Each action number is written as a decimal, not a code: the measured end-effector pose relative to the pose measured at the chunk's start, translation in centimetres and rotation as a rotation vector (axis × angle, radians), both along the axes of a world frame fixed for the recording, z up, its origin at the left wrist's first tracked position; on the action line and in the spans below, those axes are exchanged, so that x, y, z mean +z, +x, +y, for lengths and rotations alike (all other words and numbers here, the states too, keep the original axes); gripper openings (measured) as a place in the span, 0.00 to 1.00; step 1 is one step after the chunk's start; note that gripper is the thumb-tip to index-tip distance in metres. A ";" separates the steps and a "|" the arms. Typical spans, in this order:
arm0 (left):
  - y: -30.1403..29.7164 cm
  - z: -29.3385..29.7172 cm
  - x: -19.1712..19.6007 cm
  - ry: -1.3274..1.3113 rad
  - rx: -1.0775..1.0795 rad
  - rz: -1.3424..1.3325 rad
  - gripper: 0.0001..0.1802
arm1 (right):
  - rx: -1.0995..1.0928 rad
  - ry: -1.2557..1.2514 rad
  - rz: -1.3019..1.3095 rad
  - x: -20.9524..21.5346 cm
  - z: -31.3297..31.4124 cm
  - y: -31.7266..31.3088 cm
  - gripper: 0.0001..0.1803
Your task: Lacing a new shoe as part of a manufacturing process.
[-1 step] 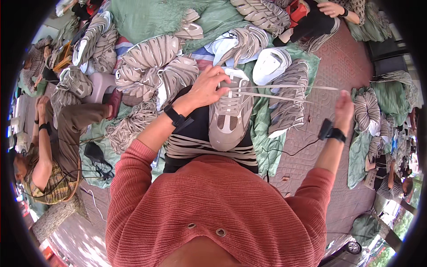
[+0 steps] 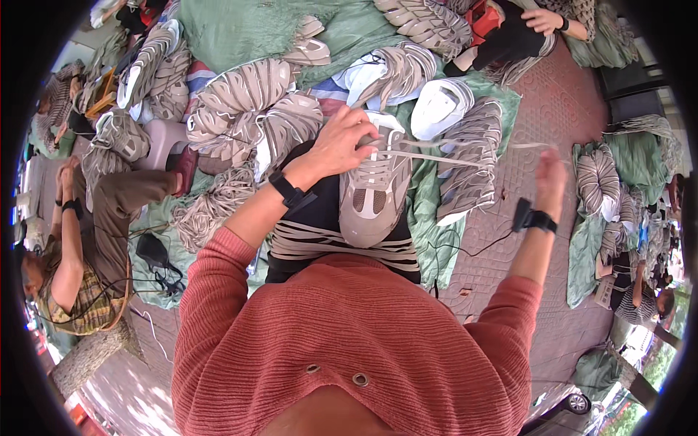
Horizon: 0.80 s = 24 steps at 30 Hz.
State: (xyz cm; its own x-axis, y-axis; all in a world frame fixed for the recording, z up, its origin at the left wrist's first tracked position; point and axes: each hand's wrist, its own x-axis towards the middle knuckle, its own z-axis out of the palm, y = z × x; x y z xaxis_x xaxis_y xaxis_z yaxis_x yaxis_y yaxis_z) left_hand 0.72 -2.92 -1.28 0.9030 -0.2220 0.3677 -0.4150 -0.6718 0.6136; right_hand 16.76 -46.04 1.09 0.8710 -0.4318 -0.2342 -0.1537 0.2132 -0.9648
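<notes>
A beige sneaker (image 2: 371, 200) lies on my lap, toe toward me, on striped black fabric. My left hand (image 2: 347, 142) presses on the sneaker's upper end by the lacing, fingers curled over it. A thin beige lace (image 2: 454, 157) runs taut from the sneaker out to the right. My right hand (image 2: 550, 174) is stretched far out to the right and grips the end of that lace. Both wrists carry black bands.
Heaps of beige sneakers (image 2: 251, 109) lie on green cloth (image 2: 240, 29) ahead, with a white upturned shoe (image 2: 440, 105). One person sits at the left (image 2: 69, 247), another's hand shows top right (image 2: 542, 20). Black cables (image 2: 156, 254) lie lower left. Reddish paving (image 2: 560, 87) lies right.
</notes>
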 end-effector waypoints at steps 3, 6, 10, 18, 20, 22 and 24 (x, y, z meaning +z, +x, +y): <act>0.7 -1.5 0.3 0.163 -0.036 0.019 0.09 | 0.568 -0.483 0.340 -1.9 7.2 -4.1 0.20; 1.2 -1.8 -0.4 0.159 0.027 0.119 0.04 | 0.929 -0.312 0.283 -1.8 15.3 -8.2 0.12; 1.3 0.4 2.0 -0.957 -0.134 0.566 0.09 | 1.102 -0.226 -0.059 -3.2 19.9 -10.2 0.08; -4.1 14.3 3.7 -0.293 0.713 0.699 0.29 | 0.794 -0.834 -0.687 -3.9 22.2 -12.5 0.03; -5.2 13.0 5.3 0.277 0.654 1.058 0.36 | 0.996 -0.782 -0.380 -3.6 22.0 -13.4 0.07; -4.7 10.3 5.8 0.366 0.506 0.801 0.32 | 1.054 -0.631 -0.226 -3.6 21.7 -13.5 0.08; -3.6 6.9 5.1 0.270 0.378 0.429 0.23 | 1.110 -0.480 -0.080 -3.7 21.4 -13.3 0.10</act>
State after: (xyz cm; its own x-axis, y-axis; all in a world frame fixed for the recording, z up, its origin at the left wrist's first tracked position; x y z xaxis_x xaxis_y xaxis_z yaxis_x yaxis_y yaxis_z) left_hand -2.91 4.03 3.80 0.9919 0.1064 -0.0693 0.1265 -0.8782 0.4614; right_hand 3.42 -24.59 -2.60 0.8271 0.5313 -0.1834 0.0381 -0.3785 -0.9248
